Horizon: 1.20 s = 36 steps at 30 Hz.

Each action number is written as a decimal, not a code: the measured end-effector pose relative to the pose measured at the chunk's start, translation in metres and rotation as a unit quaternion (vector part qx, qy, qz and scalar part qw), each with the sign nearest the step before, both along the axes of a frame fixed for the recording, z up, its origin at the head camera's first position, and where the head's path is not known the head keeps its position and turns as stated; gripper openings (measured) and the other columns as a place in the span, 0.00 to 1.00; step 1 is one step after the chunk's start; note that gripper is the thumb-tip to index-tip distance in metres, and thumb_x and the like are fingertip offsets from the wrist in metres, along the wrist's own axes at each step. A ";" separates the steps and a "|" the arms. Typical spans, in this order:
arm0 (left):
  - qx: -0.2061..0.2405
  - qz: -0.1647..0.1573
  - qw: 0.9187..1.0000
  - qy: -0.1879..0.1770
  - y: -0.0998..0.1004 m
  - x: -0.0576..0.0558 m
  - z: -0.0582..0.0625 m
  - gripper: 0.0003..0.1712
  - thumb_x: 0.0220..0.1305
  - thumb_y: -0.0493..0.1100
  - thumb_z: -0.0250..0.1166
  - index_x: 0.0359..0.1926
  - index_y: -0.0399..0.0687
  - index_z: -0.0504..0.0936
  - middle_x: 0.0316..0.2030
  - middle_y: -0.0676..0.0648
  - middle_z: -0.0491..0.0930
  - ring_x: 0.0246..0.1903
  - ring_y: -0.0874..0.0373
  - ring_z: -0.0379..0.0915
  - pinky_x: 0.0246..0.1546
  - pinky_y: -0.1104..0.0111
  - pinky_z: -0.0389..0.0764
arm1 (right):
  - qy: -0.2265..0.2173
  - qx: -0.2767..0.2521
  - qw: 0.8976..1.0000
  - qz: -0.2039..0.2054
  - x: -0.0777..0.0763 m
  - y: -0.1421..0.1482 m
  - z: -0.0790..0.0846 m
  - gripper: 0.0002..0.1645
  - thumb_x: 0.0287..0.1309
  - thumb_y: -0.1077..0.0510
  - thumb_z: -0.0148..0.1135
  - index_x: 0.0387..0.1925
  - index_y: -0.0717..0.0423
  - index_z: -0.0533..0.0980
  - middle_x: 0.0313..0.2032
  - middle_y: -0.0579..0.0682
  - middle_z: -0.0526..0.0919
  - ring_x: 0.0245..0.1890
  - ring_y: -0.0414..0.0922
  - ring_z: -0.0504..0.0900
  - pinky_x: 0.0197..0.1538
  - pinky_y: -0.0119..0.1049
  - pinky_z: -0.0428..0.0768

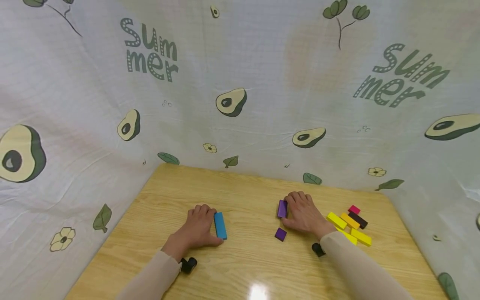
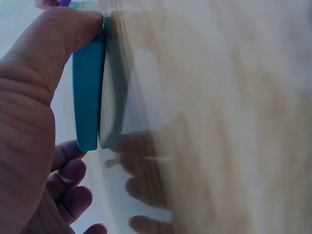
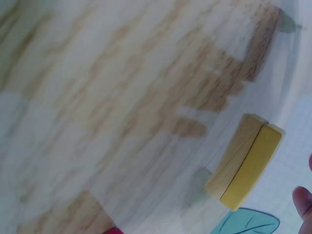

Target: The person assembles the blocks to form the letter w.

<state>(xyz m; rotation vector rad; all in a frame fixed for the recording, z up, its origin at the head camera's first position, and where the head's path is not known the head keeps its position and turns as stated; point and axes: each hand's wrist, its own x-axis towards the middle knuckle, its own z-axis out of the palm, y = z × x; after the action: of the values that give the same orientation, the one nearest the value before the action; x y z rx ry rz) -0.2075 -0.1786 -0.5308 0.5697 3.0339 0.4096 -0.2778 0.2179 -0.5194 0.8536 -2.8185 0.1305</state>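
Note:
My left hand [image 1: 198, 227] pinches a long blue block [image 1: 221, 226] by its ends, thumb at the near end and a finger at the far end. In the left wrist view the thumb presses one end of this blue block [image 2: 88, 95], and the other fingers curl loosely. Over to the right, my right hand [image 1: 303, 213] holds a purple block [image 1: 282, 208] between thumb and fingers. A small dark purple square block [image 1: 280, 234] lies on the table just below it. Only fingertips [image 3: 303, 199] of the right hand show in the right wrist view, apart from a yellow block [image 3: 252, 167].
Right of the right hand lie yellow blocks [image 1: 361, 237], an orange block [image 1: 350, 221], a dark brown block [image 1: 358, 220] and a red block [image 1: 354, 209]. The wooden table [image 1: 247, 266] meets a patterned cloth [image 1: 258, 137] at the back and sides.

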 end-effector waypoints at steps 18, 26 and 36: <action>-0.001 -0.021 1.000 0.005 0.006 0.006 0.000 0.56 0.53 0.73 0.76 0.71 0.43 0.72 0.59 0.42 0.72 0.55 0.46 0.64 0.59 0.47 0.68 | -0.003 -0.001 1.000 0.000 0.002 -0.003 0.005 0.36 0.55 0.39 0.69 0.57 0.60 0.76 0.58 0.59 0.77 0.58 0.58 0.72 0.60 0.58 0.71; 0.007 -0.035 0.999 0.021 0.004 0.009 0.001 0.55 0.53 0.72 0.77 0.70 0.42 0.73 0.59 0.40 0.73 0.56 0.44 0.65 0.62 0.44 0.68 | -0.004 0.002 1.000 -0.004 0.003 -0.004 0.004 0.36 0.56 0.39 0.69 0.57 0.59 0.76 0.58 0.59 0.77 0.59 0.58 0.72 0.61 0.60 0.71; 0.023 -0.040 0.999 0.012 0.003 0.012 -0.001 0.56 0.56 0.72 0.76 0.73 0.40 0.70 0.64 0.38 0.71 0.63 0.41 0.65 0.66 0.44 0.69 | -0.007 -0.002 1.000 0.000 0.004 -0.007 0.003 0.36 0.56 0.38 0.69 0.57 0.58 0.76 0.58 0.59 0.77 0.58 0.58 0.72 0.61 0.58 0.71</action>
<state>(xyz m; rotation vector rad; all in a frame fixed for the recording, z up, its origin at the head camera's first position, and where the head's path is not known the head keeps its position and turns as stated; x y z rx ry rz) -0.1951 -0.1759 -0.5319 0.7005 3.0198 0.4735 -0.2736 0.2112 -0.5161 0.8541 -2.8312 0.1431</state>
